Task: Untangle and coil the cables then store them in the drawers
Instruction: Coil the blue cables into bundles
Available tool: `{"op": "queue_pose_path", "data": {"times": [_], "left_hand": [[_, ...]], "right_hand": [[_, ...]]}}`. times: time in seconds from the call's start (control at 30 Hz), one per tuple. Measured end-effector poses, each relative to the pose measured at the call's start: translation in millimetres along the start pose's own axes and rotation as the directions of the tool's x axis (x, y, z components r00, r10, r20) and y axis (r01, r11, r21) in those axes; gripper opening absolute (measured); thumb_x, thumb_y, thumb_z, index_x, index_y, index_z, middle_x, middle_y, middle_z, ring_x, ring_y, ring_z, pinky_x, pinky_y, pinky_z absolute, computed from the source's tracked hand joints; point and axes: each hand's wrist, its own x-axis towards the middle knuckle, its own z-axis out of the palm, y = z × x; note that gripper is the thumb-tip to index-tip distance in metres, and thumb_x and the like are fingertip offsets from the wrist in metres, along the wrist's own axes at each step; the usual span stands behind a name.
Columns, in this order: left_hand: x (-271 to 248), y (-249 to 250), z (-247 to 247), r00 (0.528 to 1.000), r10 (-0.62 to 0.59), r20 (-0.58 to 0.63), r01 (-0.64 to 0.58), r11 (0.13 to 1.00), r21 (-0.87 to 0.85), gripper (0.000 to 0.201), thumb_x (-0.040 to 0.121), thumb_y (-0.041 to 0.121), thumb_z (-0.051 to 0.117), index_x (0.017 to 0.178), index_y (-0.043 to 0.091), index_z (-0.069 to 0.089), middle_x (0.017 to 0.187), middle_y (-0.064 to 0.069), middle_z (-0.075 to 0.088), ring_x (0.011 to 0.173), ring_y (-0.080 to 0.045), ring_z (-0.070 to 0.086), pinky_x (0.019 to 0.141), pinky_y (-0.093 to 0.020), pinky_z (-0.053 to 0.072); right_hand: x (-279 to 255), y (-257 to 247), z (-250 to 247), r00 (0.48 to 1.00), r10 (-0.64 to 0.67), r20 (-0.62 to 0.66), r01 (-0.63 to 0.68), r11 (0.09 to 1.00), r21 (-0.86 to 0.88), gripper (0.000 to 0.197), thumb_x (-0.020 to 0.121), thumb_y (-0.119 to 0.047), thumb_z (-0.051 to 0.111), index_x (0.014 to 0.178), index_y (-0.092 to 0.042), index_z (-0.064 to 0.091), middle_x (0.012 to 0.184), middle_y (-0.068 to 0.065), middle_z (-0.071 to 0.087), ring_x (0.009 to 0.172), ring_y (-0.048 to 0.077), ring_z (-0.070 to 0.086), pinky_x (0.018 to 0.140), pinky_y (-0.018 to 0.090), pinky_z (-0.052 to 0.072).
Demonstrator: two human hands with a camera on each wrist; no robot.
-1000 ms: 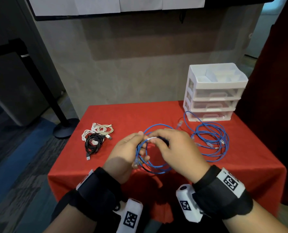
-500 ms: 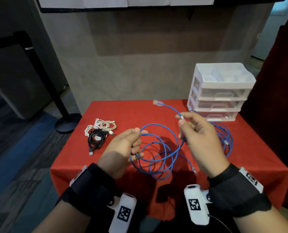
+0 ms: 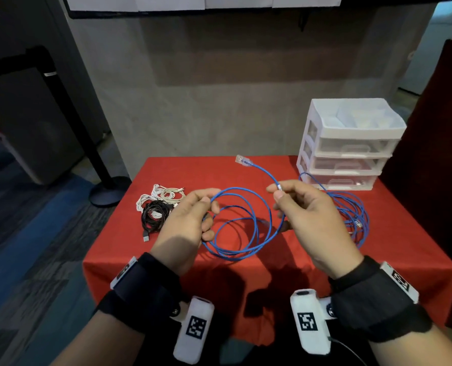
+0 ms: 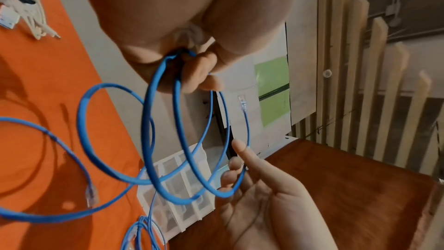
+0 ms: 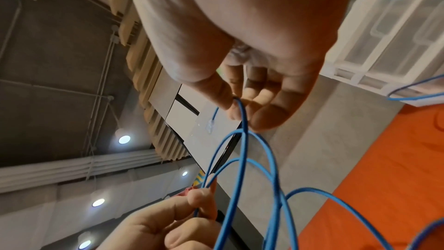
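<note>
A blue network cable (image 3: 246, 228) hangs in loose loops above the red table (image 3: 378, 249). My left hand (image 3: 193, 220) grips the gathered loops at their left side (image 4: 177, 58). My right hand (image 3: 299, 207) pinches the same cable between thumb and forefinger near its free end (image 5: 236, 102). The clear plug (image 3: 243, 161) sticks up and away from that pinch. A second blue cable (image 3: 351, 210) lies coiled on the table at the right. The white drawer unit (image 3: 351, 143) stands at the back right, its three drawers closed.
A bundle of white cables (image 3: 164, 194) and a black cable (image 3: 155, 215) lie on the table's left side. A black stanchion post (image 3: 69, 120) with a round base stands on the floor beyond the left edge. A dark red curtain (image 3: 444, 154) hangs at the right.
My hands have drawn apart from a close huddle. The right hand has pulled the cable's plug end up and to the right, and the loops have opened wider between the hands.
</note>
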Motion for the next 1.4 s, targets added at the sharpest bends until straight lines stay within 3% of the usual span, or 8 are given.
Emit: {"op": "queue_pose_path", "data": {"times": [0.17,0.27,0.37,0.53,0.67,0.77,0.87,1.4], "left_hand": [[6.9,8.1,-7.0,0.994,-0.107,-0.021,0.09,0.915,-0.393,0.021,0.107,0.025,0.041,0.092,0.017,0.053,0.058,0.009,0.031,0.036,-0.002,0.02,0.03,-0.014,0.016],[7.2,14.9,-11.2,0.992,-0.126,0.03,0.122,0.836,-0.536,0.024,0.106,0.029,0.042,0.087,0.017,0.053,0.054,0.009,0.027,0.032,-0.005,0.022,0.027,-0.015,0.017],[6.3,19.0,-8.0,0.99,-0.126,0.07,0.143,0.824,-0.548,0.029,0.105,0.029,0.042,0.08,0.016,0.051,0.054,0.009,0.025,0.032,-0.006,0.022,0.029,-0.016,0.014],[4.5,18.9,-7.3,0.989,-0.131,0.069,0.148,0.881,-0.45,0.033,0.104,0.029,0.045,0.076,0.018,0.058,0.058,0.008,0.024,0.035,-0.005,0.019,0.032,-0.016,0.01],[4.8,29.4,-24.0,0.968,-0.176,0.176,0.214,0.951,-0.222,0.029,0.095,0.031,0.051,0.071,0.019,0.039,0.056,0.008,0.024,0.038,-0.002,0.015,0.035,-0.018,0.007],[-0.3,34.3,-32.9,0.959,-0.174,0.226,0.155,0.983,0.099,0.023,0.095,0.03,0.052,0.092,0.009,0.06,0.059,0.006,0.023,0.047,-0.006,0.007,0.04,-0.019,0.005],[-3.3,36.1,-33.5,0.947,-0.177,0.267,0.112,0.964,0.242,0.034,0.095,0.034,0.052,0.096,0.003,0.066,0.06,0.003,0.023,0.05,-0.009,0.006,0.04,-0.019,0.009],[4.0,25.5,-39.3,0.963,-0.166,0.21,0.074,0.919,0.386,0.034,0.107,0.029,0.043,0.092,0.004,0.059,0.059,0.002,0.025,0.047,-0.008,0.013,0.04,-0.02,0.013]], "right_hand": [[-9.4,0.0,5.3,0.989,0.142,0.03,-0.145,0.962,0.229,0.028,0.107,-0.011,0.045,0.112,-0.016,0.073,0.092,0.0,0.069,0.083,0.011,0.06,0.058,0.031,0.05],[-14.3,16.7,11.1,0.956,0.266,0.127,-0.291,0.919,0.265,0.045,0.096,0.013,0.038,0.122,-0.012,0.065,0.112,0.011,0.071,0.099,0.018,0.06,0.069,0.031,0.051],[-25.9,27.2,22.3,0.929,0.196,0.313,-0.241,0.964,0.111,0.056,0.093,0.02,0.042,0.124,-0.022,0.063,0.122,-0.004,0.074,0.116,0.005,0.064,0.089,0.024,0.052],[-27.8,20.4,33.6,0.884,0.142,0.446,-0.286,0.918,0.275,0.027,0.093,-0.02,0.059,0.114,-0.007,0.07,0.092,0.006,0.074,0.083,0.012,0.066,0.075,0.023,0.048],[-10.7,10.8,19.3,0.942,0.17,0.289,-0.29,0.845,0.449,0.019,0.1,-0.021,0.056,0.088,-0.01,0.065,0.055,0.002,0.038,0.051,0.016,0.041,0.064,0.034,0.041],[4.9,2.1,-5.5,0.949,0.223,0.224,-0.297,0.872,0.389,0.023,0.102,-0.022,0.052,0.09,-0.006,0.063,0.058,-0.002,0.018,0.051,0.014,0.011,0.043,0.023,0.025],[18.4,-3.3,-23.8,0.958,0.231,0.172,-0.274,0.914,0.298,0.024,0.105,-0.02,0.05,0.091,-0.007,0.064,0.059,-0.003,0.017,0.05,0.011,0.008,0.042,0.02,0.01],[38.5,-0.6,-66.9,0.977,0.204,-0.063,-0.177,0.94,0.292,0.025,0.104,-0.022,0.054,0.089,-0.007,0.068,0.057,-0.005,0.019,0.045,0.008,0.01,0.04,0.019,0.012]]}}
